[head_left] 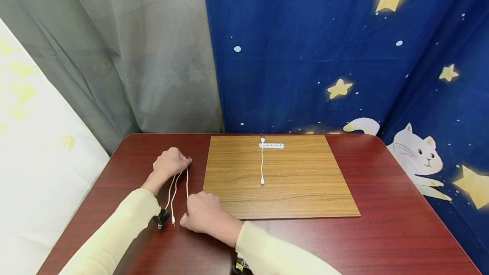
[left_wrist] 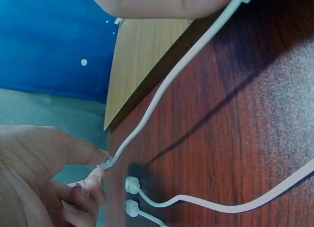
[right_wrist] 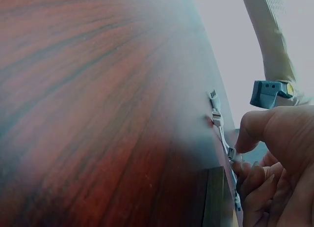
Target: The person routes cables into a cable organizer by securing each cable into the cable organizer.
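Cable [left_wrist: 196,49], left grip [head_left: 169,164] to right grip [head_left: 203,213]

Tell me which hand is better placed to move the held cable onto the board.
Likely the right hand: it pinches the near end of the white cable close to the wooden board, while the left hand pinches the far end, farther off.
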{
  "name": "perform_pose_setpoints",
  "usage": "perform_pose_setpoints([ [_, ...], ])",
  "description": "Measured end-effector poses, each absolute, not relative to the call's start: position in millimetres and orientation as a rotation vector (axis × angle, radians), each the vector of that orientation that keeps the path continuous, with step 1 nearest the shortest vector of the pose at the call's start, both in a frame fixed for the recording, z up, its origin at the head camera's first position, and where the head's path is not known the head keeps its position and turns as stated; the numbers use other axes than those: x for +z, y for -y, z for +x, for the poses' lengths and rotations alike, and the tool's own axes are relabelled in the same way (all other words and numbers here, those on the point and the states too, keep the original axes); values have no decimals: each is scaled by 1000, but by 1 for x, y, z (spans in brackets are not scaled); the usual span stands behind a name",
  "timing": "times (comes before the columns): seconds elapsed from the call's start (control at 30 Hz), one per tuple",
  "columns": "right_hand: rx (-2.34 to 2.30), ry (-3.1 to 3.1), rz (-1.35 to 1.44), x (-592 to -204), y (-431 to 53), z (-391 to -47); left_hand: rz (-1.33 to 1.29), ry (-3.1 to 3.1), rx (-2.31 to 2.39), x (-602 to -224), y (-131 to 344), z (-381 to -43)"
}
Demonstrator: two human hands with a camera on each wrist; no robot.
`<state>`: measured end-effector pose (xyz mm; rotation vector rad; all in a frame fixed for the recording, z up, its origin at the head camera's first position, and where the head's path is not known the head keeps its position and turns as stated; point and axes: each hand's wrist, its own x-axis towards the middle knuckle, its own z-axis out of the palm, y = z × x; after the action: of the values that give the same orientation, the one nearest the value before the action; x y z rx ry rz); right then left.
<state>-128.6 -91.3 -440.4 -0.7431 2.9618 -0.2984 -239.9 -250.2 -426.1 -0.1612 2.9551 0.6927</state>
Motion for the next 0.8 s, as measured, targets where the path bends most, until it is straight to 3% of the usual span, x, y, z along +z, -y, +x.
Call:
perform_pose_setpoints([
  [0.8,-428,-2962,-781,-443,78,-133,-131,-2975,869,-413,259,-233],
])
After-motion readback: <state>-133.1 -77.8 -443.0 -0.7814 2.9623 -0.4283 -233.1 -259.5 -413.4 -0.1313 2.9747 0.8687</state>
